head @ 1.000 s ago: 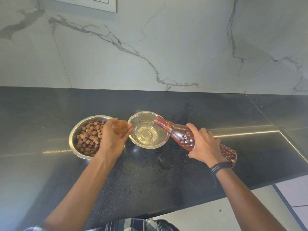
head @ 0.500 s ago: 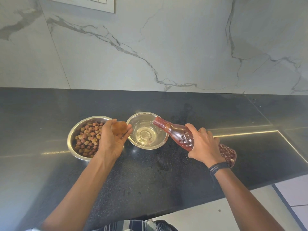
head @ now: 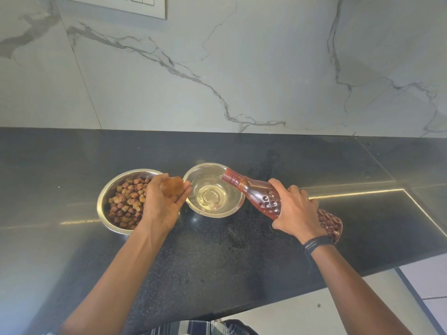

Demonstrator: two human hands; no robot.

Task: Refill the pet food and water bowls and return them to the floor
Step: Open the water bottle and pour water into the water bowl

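Two round steel bowls are set side by side on a dark speckled stone counter [head: 217,257], water being poured into the right one.

From the head view, the left bowl [head: 106,201] is filled with brown kibble [head: 128,201], and the right bowl [head: 238,198] is seen holding a shallow pool of water. A reddish translucent dimpled plastic bottle [head: 261,197] is clamped in the right hand [head: 296,211], tilted, its mouth over the right bowl's rim. An orange bottle cap [head: 172,186] is cupped in the loosely open left hand [head: 162,204], palm up, between the bowls. A black band [head: 316,243] is worn on the right wrist.
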